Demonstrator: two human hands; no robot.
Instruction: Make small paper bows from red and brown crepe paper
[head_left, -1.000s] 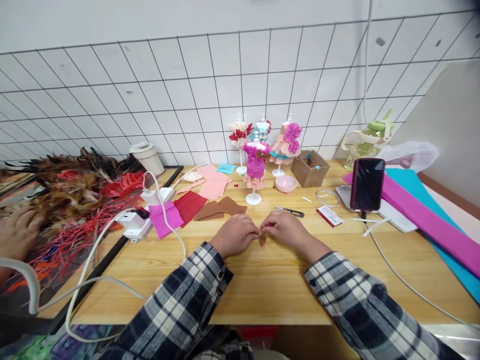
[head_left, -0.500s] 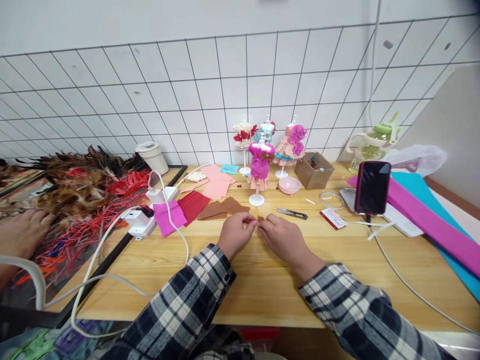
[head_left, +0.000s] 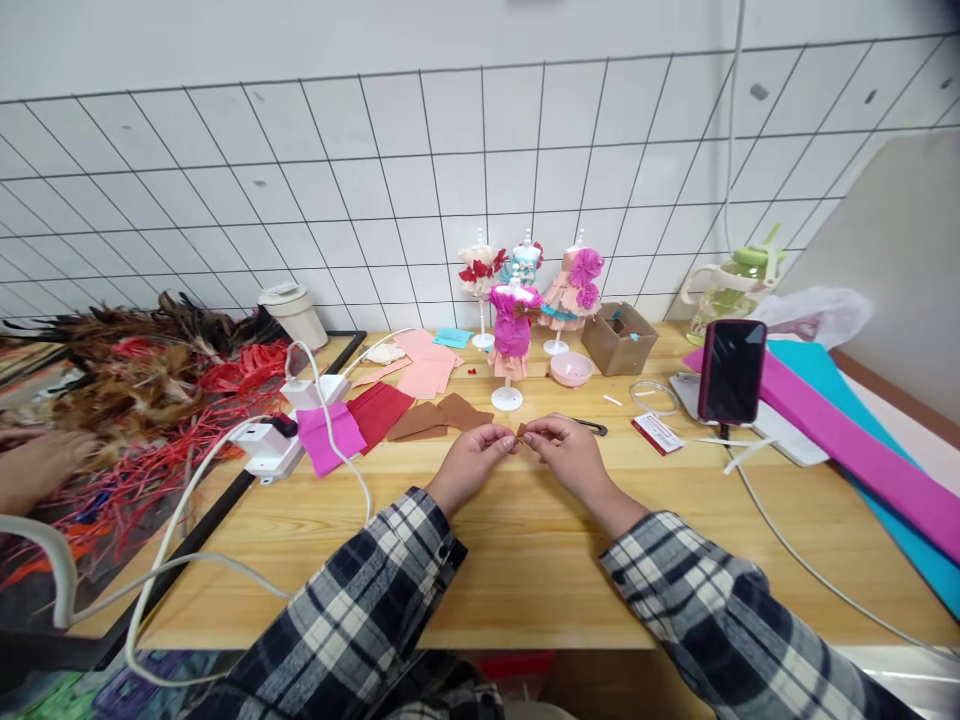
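Observation:
Between my fingertips is a small piece of brown crepe paper (head_left: pixel 521 433), pinched from both sides. My left hand (head_left: pixel 474 458) is closed on its left edge, and my right hand (head_left: pixel 571 458) grips it from the right. Just beyond my left hand lie cut brown paper pieces (head_left: pixel 424 420). A small dress form in a magenta and peach paper dress (head_left: pixel 512 335) stands upright past my hands. The thread snips (head_left: pixel 592 427) lie partly hidden behind my right hand.
Red (head_left: pixel 381 415), magenta (head_left: pixel 330 440) and pink paper (head_left: pixel 426 365) lie left. Behind stand more dressed forms (head_left: pixel 571 290), a pink bowl (head_left: pixel 571 369) and a cardboard box (head_left: pixel 619 340). A phone (head_left: pixel 732 372) stands right. White cables run left; another person's hand (head_left: pixel 45 465) rests among feathers.
My right hand has shifted its fingers on the brown paper, and now covers more of the thread snips. The whole view has moved slightly. The other person's hand has drawn left.

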